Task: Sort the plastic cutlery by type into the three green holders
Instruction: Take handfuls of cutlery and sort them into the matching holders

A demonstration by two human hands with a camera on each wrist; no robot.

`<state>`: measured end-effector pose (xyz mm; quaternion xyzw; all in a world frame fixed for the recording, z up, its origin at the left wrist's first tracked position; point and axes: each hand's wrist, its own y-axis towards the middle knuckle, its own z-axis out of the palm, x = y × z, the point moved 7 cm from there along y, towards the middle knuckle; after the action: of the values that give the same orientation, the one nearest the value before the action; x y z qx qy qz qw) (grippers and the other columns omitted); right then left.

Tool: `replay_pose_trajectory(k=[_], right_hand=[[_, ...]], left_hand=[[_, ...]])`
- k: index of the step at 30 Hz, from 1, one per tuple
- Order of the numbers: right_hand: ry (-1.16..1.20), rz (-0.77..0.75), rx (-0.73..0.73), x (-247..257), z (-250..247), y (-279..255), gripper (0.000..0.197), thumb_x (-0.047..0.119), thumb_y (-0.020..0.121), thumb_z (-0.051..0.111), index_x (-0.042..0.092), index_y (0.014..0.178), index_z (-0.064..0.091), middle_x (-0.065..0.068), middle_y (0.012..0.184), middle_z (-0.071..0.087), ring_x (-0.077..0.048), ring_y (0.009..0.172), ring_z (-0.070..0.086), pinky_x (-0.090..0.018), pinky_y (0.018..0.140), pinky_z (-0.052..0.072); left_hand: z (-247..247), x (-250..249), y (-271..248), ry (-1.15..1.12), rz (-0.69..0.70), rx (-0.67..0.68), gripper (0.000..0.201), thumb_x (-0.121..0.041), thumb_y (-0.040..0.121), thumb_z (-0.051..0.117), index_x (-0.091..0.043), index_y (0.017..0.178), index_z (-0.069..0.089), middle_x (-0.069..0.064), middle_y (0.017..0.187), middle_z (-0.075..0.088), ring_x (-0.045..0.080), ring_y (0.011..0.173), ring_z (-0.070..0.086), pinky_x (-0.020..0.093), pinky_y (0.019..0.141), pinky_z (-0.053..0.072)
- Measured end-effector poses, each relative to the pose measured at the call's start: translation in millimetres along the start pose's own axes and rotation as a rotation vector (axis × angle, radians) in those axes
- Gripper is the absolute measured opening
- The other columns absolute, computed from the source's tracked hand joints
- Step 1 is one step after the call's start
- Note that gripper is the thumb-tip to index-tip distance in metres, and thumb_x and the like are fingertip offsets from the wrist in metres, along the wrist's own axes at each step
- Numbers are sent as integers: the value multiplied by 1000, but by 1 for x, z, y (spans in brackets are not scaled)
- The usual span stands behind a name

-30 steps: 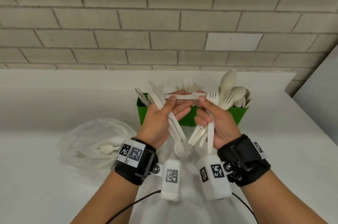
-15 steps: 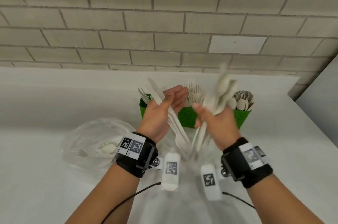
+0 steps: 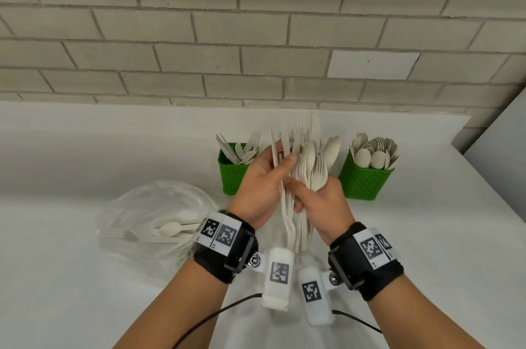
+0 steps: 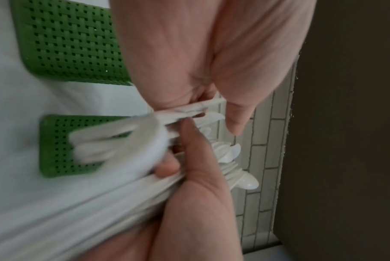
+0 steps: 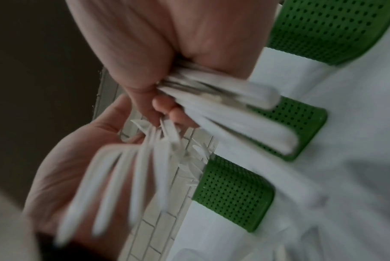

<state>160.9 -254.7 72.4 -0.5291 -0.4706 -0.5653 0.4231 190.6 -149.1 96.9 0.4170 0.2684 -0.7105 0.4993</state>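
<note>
In the head view both hands are raised in front of the three green holders. My right hand point(image 3: 303, 190) grips a mixed bundle of white spoons and forks point(image 3: 313, 169), heads up. My left hand point(image 3: 280, 162) pinches a few long white pieces point(image 3: 286, 206) between thumb and fingers, touching the bundle. The left holder point(image 3: 233, 175) has knives in it and the right holder point(image 3: 363, 182) has spoons. The middle holder is hidden behind my hands there, but it shows in the right wrist view point(image 5: 301, 123). The wrist views are blurred.
A clear plastic bag point(image 3: 153, 223) with several loose spoons and forks lies on the white counter point(image 3: 427, 234) at the left. A brick wall point(image 3: 256, 49) rises behind the holders. A grey panel point(image 3: 501, 143) bounds the right side.
My hands have come together. The right hand's bundle moved left to meet the left hand's pieces. The single piece held across between both hands 1.0 s ago is gone from there.
</note>
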Motion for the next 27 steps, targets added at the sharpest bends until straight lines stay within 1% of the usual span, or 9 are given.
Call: replay_pose_trajectory(k=[2, 5, 8, 10, 12, 17, 21, 24, 27], right_hand=[[85, 5, -38, -1, -1, 2, 16, -1, 88, 64, 5, 74, 68, -5, 52, 55, -15, 47, 49, -27, 51, 44], [162, 8, -59, -6, -1, 5, 10, -8, 84, 65, -1, 87, 71, -14, 65, 60, -16, 52, 50, -27, 51, 43], [152, 12, -65, -9, -6, 9, 3, 0, 87, 68, -1, 88, 70, -14, 68, 63, -20, 57, 53, -28, 53, 45], [141, 1, -80, -7, -11, 10, 8, 7, 89, 67, 2, 83, 70, -12, 72, 67, -21, 67, 60, -28, 60, 51], [133, -23, -103, -1, -18, 12, 15, 10, 90, 67, 4, 76, 68, -9, 72, 67, -17, 74, 65, -24, 69, 53], [-21, -110, 9, 16, -26, 8, 20, -1, 76, 78, 10, 72, 62, -3, 65, 60, -14, 64, 58, -25, 65, 52], [-133, -183, 304, 28, -1, -4, 26, -7, 75, 77, 8, 95, 70, 11, 74, 70, -4, 72, 66, -16, 69, 51], [-201, -223, 443, 28, 15, -11, 29, -7, 79, 73, 20, 87, 68, 22, 77, 70, 7, 77, 64, -10, 72, 46], [-170, -238, 417, 29, 12, -11, 21, -3, 79, 74, 15, 89, 69, 11, 84, 72, 1, 83, 66, -14, 76, 48]], left_hand=[[0, 10, -1, -12, -46, 8, 38, 8, 98, 41, -14, 125, 55, 11, 115, 68, 28, 82, 60, 31, 51, 46], [-4, 20, 0, -12, -69, 23, 48, 15, 96, 34, -9, 136, 46, 12, 127, 63, 28, 88, 57, 30, 53, 43], [-8, 21, -1, 1, -81, 28, 47, 10, 100, 32, -7, 141, 43, 12, 135, 59, 25, 108, 62, 34, 80, 55], [-11, 20, -1, -12, -81, 36, 46, 11, 100, 32, -7, 141, 43, 14, 135, 59, 25, 120, 60, 37, 101, 49], [-15, 14, 0, -34, -60, 16, 43, 12, 99, 33, -6, 136, 46, 15, 132, 61, 25, 124, 58, 36, 107, 45], [-34, -4, 8, -191, 3, -116, 30, 14, 97, 34, 1, 119, 48, 21, 117, 66, 32, 112, 65, 41, 102, 49], [-27, -5, 7, -206, -45, -95, 31, 9, 98, 35, 7, 127, 48, 26, 122, 63, 34, 112, 65, 40, 91, 56], [-18, -1, 2, -201, -94, -50, 34, 0, 102, 36, 5, 134, 45, 26, 128, 61, 34, 116, 63, 38, 92, 56], [-16, -2, 0, -249, -131, -38, 36, 1, 99, 40, 6, 134, 45, 27, 123, 63, 33, 109, 67, 39, 86, 59]])
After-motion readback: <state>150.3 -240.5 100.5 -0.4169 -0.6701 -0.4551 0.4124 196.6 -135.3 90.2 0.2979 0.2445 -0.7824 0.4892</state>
